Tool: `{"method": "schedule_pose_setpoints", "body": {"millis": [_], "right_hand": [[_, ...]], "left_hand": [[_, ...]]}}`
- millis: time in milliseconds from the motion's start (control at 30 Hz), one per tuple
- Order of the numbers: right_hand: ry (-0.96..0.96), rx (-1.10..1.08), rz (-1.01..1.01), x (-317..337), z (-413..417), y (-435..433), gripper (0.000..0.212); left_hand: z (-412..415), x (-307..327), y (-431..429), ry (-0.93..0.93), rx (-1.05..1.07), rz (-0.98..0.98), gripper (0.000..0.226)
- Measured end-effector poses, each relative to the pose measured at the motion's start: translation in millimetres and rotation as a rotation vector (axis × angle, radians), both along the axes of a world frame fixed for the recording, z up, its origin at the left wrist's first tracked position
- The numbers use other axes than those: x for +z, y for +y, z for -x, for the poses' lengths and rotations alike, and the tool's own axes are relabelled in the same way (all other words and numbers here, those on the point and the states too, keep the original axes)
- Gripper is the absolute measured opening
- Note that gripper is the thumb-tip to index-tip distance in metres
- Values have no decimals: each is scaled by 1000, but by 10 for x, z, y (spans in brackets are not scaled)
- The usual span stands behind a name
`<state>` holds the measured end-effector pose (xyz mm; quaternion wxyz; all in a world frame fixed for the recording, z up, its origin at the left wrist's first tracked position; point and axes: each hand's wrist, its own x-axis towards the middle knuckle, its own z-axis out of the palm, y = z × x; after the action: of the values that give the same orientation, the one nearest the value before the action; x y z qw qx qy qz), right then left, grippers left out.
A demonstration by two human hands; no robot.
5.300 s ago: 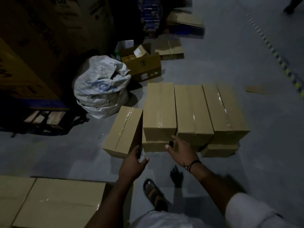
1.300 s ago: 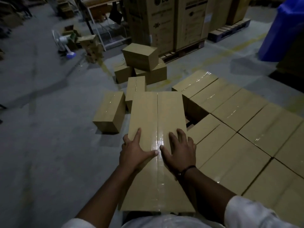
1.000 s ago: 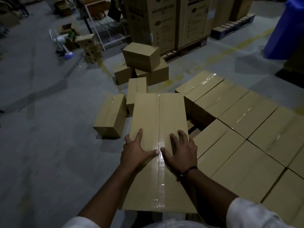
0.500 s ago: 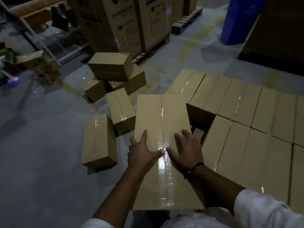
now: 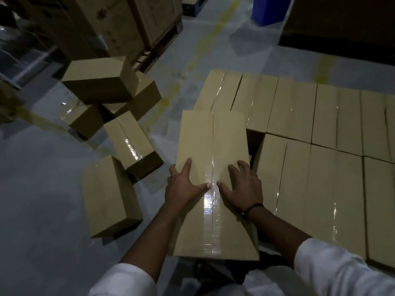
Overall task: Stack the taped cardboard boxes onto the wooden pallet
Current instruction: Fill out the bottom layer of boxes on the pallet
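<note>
Cardboard fills most of what I see. Largest is the layer of taped boxes point(image 5: 310, 124) to my right, set edge to edge in two rows. The wooden pallet I take to be under them is hidden, so I cannot confirm it. I judge that layer to be the finished part of the job, save for a dark gap point(image 5: 253, 137) near its left edge.

At the far left stand tall cartons point(image 5: 119, 28) on a pallet of their own, with a blue bin point(image 5: 269, 9) at the top edge.

Next in size is the box point(image 5: 213, 142) in front of me. Its long side runs away from me, its right edge is beside the gap, and its far end covers part of the back row. I judge it is headed for that gap.

Left to do: about five loose boxes point(image 5: 111, 195) on the grey floor point(image 5: 42, 189) to my left, two lying singly and a heap further off.

My left grip point(image 5: 183, 186) and right grip point(image 5: 243, 189) lie flat on the box top. The fingers are spread and straight, thumbs nearly meeting at the shiny tape seam point(image 5: 210, 210), and neither grip is wrapped round anything. A dark band point(image 5: 253, 207) circles my right wrist.

As for writing, the taped boxes show none, and the print on the tall cartons is too dim and blurred to read.
</note>
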<state>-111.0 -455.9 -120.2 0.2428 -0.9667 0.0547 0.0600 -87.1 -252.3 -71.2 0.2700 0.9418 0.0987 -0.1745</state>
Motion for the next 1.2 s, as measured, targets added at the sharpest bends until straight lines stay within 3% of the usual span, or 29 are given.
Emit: {"method": "schedule_pose_setpoints", "body": {"millis": [333,667,867,1200], "right_hand": [[43,-104,5,-498,-518,-344,69],[96,-351,-27,-1588,-925,-277,71],[47,-410,-70,-2298,-1041,-319,68],[1,-495,-7,-3050,-1164,-474,65]], "left_hand": [[-681,-600,-291,42,-121,64,106],[-1304,-1967,-221,162,-302,195,104],[-1618,-2768,-182,212,-414,134,108],[-1829,-3520,-413,44,-584,102,112]]}}
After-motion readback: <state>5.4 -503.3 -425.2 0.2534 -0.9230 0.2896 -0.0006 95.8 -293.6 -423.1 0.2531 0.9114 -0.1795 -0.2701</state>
